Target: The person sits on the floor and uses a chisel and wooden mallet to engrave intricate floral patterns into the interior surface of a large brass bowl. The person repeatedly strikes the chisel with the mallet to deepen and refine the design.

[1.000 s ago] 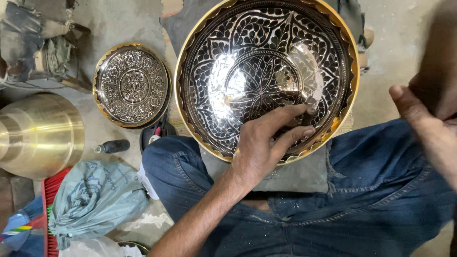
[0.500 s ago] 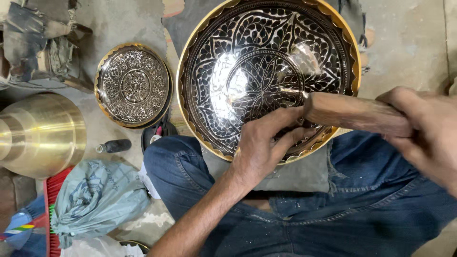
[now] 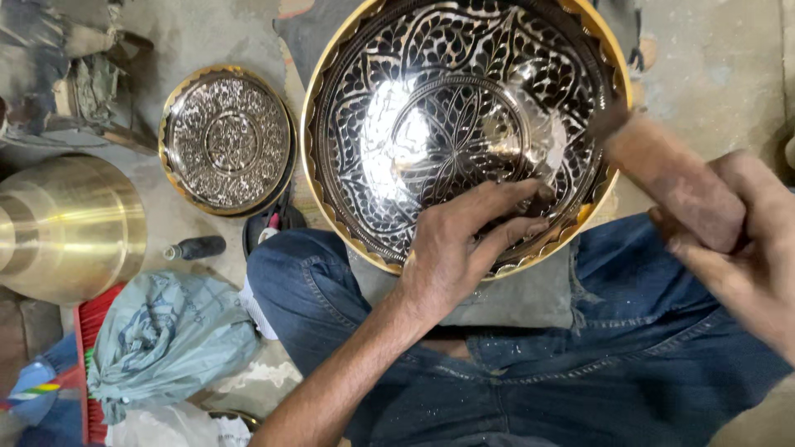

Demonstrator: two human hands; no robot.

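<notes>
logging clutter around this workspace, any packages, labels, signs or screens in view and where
No labels, signs or screens show.
Grey-green bag: crumpled plastic, floor at lower left beside the knee.
White bag: crumpled plastic, bottom edge, just below the grey-green one.
Small dark bottle: lies on its side between the brass vessel and the knee; no label can be made out.

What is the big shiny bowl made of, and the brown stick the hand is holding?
The large patterned bowl looks like metal: a golden brass-like rim, mirror glare inside, and dark engraved leaf and flower patterns. The brown stick-shaped tool in the right hand looks like dull, rough wood, though blur leaves that unsure. The left hand rests on the bowl.
</notes>
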